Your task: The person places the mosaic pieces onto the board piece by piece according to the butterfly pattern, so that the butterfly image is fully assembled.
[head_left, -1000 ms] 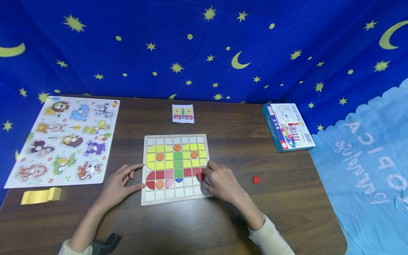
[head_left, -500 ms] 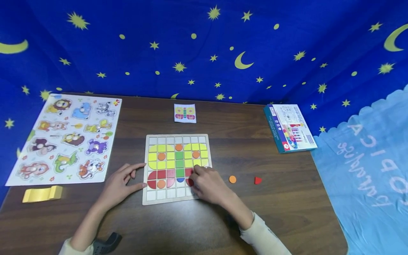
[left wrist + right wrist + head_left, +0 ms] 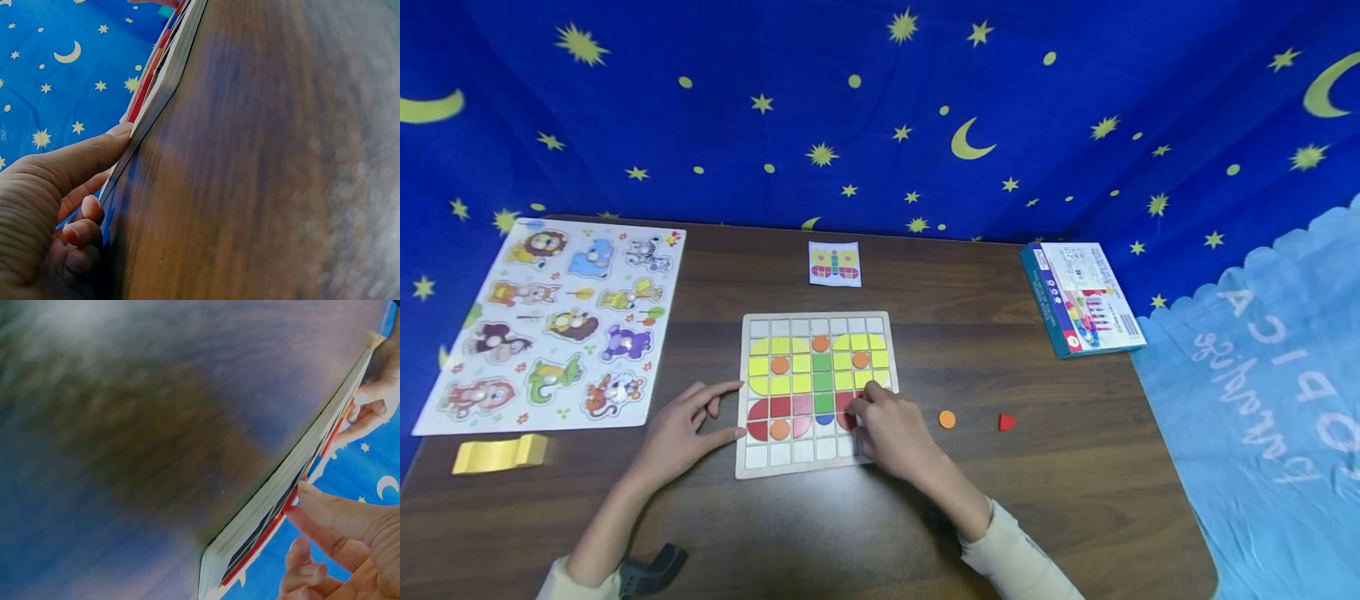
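Note:
A square wooden grid board [image 3: 803,454] lies on the table, set with yellow, green, red, pink, orange and blue tiles. Thumb and index finger of my left hand [image 3: 673,437] touch its left edge, spread apart, the other fingers bent. My right hand [image 3: 895,437] reaches over the lower right of the board, thumb and index finger pinching a rounded red tile [image 3: 846,422] beside the blue half-round tile [image 3: 825,420]; the fingers partly hide it. In the right wrist view, the right thumb and index fingertips meet at the red tiles along the board.
Right of the board lie an orange disc [image 3: 947,419] and a red tile with a rounded side [image 3: 1007,422]. Behind it is a butterfly pattern card [image 3: 834,264]. An animal puzzle board [image 3: 580,292], a yellow block [image 3: 500,454] and a boxed set [image 3: 1082,300] stand around.
My right hand has moved left across the board with the red tile, bringing it down beside the blue one. The orange disc, hidden before, now shows. My left hand stays at the edge.

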{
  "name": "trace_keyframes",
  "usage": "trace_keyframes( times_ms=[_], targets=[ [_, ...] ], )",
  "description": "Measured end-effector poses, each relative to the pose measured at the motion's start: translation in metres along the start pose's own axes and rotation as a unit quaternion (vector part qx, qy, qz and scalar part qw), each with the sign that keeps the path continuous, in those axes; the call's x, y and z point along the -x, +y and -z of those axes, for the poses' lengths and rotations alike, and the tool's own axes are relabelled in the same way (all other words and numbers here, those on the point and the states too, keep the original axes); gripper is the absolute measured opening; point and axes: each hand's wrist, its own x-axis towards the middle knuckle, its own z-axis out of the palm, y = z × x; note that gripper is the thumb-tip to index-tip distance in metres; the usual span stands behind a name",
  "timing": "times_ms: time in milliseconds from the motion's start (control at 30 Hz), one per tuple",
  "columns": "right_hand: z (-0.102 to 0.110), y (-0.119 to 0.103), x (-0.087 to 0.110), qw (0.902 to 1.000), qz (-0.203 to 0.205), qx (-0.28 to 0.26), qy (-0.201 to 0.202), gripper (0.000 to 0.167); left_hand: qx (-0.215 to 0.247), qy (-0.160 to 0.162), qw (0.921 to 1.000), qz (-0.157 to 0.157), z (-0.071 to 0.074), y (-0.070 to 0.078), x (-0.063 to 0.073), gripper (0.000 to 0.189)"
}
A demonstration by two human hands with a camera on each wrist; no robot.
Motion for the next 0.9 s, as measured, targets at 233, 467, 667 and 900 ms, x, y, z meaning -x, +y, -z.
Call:
trace_keyframes(
  times_ms=[233,467,667,900],
  targets=[
    [0.001,0.000,0.002,0.9998,-0.018,-0.011,0.004,0.015,-0.005,-0.003,1.0000,0.002,0.000,0.000,-0.001,0.057],
    [0.008,0.011,0.018,0.9979,-0.060,-0.021,0.008,0.032,0.002,-0.001,1.0000,0.001,0.000,0.000,0.000,0.056],
    [0.012,0.035,0.041,0.9937,-0.102,0.008,0.045,0.033,0.002,-0.003,1.0000,0.007,0.000,0.000,0.000,0.057],
    [0.013,0.062,0.065,0.9843,-0.163,0.038,0.057,0.032,0.002,-0.001,1.0000,0.005,0.001,0.001,0.000,0.057]
  ],
)
